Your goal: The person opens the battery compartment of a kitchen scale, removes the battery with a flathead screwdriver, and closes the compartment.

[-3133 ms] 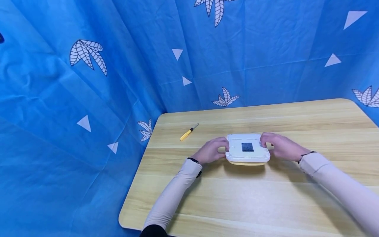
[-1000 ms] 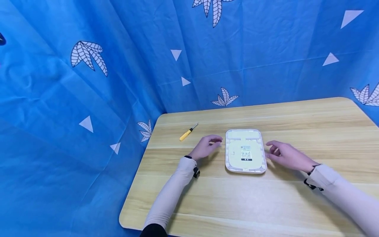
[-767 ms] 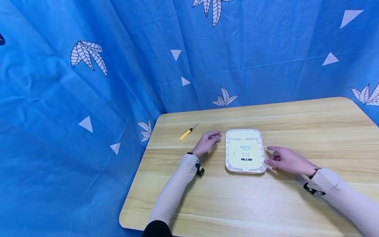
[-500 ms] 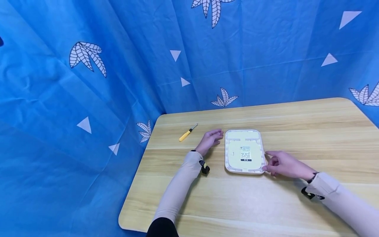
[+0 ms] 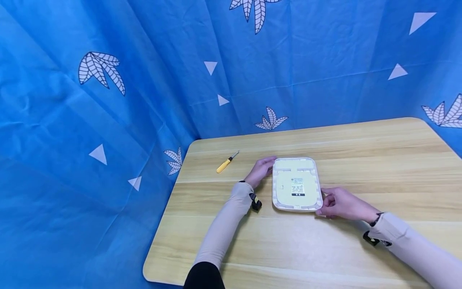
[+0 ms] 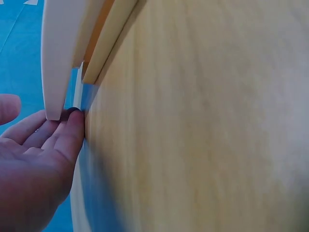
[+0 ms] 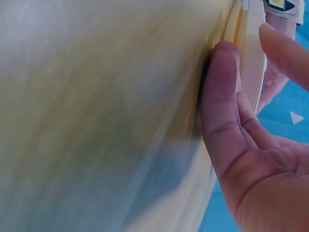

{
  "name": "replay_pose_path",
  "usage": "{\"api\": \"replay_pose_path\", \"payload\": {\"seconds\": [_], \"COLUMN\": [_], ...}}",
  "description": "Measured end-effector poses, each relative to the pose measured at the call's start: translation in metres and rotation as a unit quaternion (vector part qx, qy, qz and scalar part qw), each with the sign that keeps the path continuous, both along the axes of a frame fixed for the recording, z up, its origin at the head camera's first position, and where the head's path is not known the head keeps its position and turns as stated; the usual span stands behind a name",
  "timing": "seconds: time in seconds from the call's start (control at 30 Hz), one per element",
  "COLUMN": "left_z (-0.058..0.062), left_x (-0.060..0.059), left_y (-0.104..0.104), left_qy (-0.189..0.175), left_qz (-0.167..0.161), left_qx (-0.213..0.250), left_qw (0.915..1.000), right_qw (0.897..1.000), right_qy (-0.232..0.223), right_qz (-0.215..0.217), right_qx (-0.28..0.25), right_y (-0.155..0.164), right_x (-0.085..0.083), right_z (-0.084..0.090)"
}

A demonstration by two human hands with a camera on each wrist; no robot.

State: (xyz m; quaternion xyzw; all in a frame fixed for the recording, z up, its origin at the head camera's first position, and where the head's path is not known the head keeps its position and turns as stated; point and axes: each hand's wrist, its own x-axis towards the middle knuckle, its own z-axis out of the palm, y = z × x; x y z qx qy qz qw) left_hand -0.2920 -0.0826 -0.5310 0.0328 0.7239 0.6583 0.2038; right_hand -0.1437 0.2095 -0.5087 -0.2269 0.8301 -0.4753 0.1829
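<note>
A white rounded-rectangle plastic device point(image 5: 283, 188) lies flat on the wooden table, its recessed pale face up with a printed label point(image 5: 297, 186). A yellowish layer point(image 7: 233, 21) shows under its white shell in the right wrist view. My left hand point(image 5: 260, 170) is at its far left corner. In the left wrist view those fingers point(image 6: 67, 137) reach the corner of the shell, while the thumb stands apart from it. At the near right corner, my right hand point(image 5: 344, 204) pinches the edge, thumb toward the top and fingers point(image 7: 222, 92) low along the side.
A screwdriver point(image 5: 227, 162) with a yellow handle and black collar lies left of the device, tip pointing away. Blue patterned curtain point(image 5: 317, 60) hangs behind the table point(image 5: 288, 249) and along its left side.
Both hands held the device tilted above the table at first; then it lay flat with the hands off it. Since then, my left hand has moved to its far corner, my right to its near corner.
</note>
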Motion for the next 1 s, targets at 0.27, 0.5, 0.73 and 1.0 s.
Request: {"api": "replay_pose_path", "payload": {"seconds": [0.27, 0.5, 0.73, 1.0], "left_z": [-0.003, -0.004, 0.0, -0.002], "left_x": [-0.002, -0.002, 0.002, 0.007], "left_y": [0.0, -0.002, -0.011, -0.025], "left_qy": [-0.005, -0.008, -0.016, 0.002], "left_qz": [-0.006, -0.001, 0.017, 0.056], "left_qx": [-0.004, 0.008, -0.004, -0.009], "left_qw": [1.0, 0.9999, 0.9997, 0.9984], "right_qw": [1.0, 1.0, 0.998, 0.994], "right_qy": [-0.006, -0.021, -0.051, -0.08], "right_qz": [-0.014, -0.013, -0.008, -0.029], "right_qx": [-0.001, -0.011, -0.046, -0.07], "right_y": [-0.004, -0.004, 0.001, 0.012], "right_x": [0.003, 0.003, 0.001, -0.007], "right_z": [-0.002, -0.005, -0.005, -0.008]}}
